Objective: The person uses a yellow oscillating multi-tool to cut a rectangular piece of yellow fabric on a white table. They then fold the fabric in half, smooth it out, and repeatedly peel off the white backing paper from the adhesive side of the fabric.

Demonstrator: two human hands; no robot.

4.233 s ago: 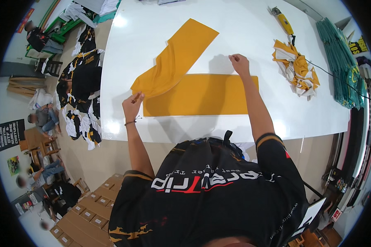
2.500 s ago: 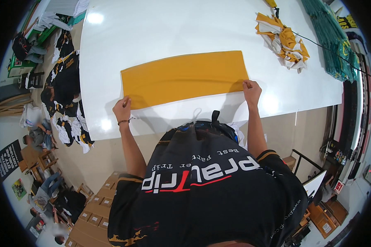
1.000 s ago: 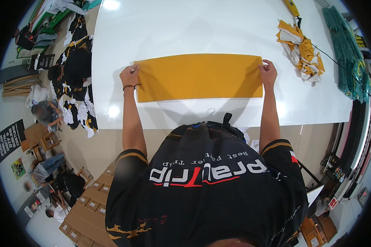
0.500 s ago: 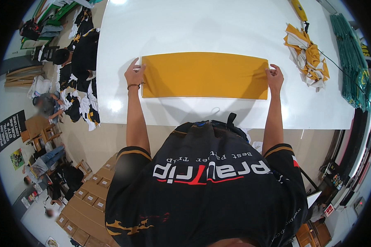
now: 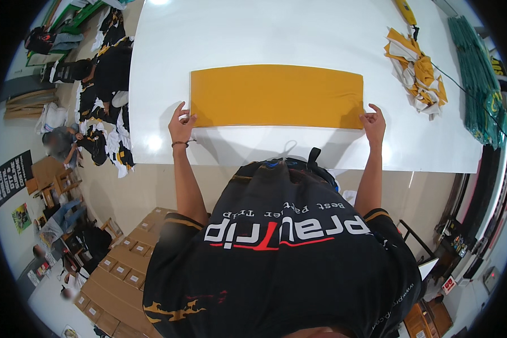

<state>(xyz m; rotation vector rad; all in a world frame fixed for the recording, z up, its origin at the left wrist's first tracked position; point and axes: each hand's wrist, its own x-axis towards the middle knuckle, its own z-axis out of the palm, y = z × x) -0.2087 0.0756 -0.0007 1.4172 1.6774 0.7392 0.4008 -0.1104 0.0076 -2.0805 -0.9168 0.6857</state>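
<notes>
A long mustard-yellow cloth panel (image 5: 276,96) lies flat on the white table (image 5: 253,34) in front of me, its long sides running left to right. It looks like a layered stack with a thin pale edge. At its near left corner is my left hand (image 5: 181,126), the thumb tip touching the edge and the index finger raised apart. My right hand (image 5: 373,125) mirrors this at the near right corner, thumb against the edge and index finger lifted. Both hands look open; their lower fingers are partly hidden.
Crumpled yellow-and-white cloth (image 5: 417,76) lies at the right, below a yellow handheld tool (image 5: 405,11) with a cord. Green packaged bundles (image 5: 476,84) hang over the right edge. People sit left among black-and-white garments (image 5: 104,118). Cardboard boxes (image 5: 121,270) stand lower left.
Both hands have slid toward me along the panel's short sides, from about mid-side to the near corners. The panel keeps its place on the table; the whole view has shifted slightly.
</notes>
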